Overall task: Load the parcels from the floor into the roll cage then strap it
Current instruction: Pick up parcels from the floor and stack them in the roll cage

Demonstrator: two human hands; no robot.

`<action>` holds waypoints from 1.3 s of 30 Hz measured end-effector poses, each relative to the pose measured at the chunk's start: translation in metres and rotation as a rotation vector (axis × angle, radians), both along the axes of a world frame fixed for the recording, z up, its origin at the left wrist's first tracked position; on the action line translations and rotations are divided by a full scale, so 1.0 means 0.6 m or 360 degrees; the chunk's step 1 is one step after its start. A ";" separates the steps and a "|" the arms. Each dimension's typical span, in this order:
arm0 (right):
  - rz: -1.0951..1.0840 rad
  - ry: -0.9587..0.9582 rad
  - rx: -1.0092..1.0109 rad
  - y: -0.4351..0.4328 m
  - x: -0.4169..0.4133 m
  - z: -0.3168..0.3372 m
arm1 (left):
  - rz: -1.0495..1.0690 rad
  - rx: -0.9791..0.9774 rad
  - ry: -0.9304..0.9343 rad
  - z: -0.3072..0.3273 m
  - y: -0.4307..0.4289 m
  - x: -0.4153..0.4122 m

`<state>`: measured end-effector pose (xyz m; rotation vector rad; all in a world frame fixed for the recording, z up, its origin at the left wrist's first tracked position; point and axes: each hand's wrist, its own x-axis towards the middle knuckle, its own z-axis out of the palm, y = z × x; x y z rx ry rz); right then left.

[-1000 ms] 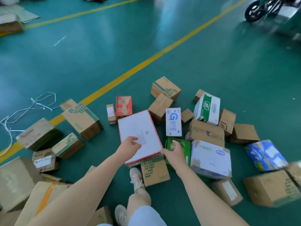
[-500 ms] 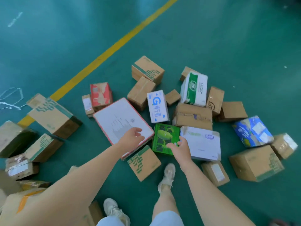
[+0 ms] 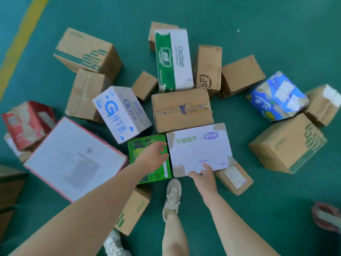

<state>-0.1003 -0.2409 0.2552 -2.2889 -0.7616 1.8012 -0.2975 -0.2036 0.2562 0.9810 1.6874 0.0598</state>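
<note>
While the white parcel (image 3: 199,146) lies on the green floor (image 3: 267,24), its near edge is touched by the right hand (image 3: 204,179); whether it is gripped or merely pressed cannot be told through the blur. Just left of that contact, the left hand (image 3: 153,156) is held over the green box (image 3: 133,146), fingers loosely curled, nothing grasped.

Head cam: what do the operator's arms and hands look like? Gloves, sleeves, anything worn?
The left hand and right hand are ungloved, with no watch, ring or band visible. No sleeves show either: everything from the wrists to the frame edge is bare. No markings seen.
</note>
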 end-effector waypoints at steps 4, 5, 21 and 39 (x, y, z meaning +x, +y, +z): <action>-0.0301 -0.0038 -0.0132 0.019 0.018 -0.156 | -0.0196 -0.0022 0.0062 -0.162 0.064 0.018; -0.0420 -0.0062 -0.0175 0.020 0.021 -0.194 | -0.0259 -0.0013 0.0090 -0.201 0.076 0.022; -0.1345 0.0318 -0.0718 -0.022 0.027 -0.416 | -0.0481 0.0169 0.0603 -0.414 0.122 0.118; -0.1868 0.0372 -0.0104 -0.119 0.188 -0.048 | -0.0083 0.0170 -0.0033 -0.063 0.027 0.259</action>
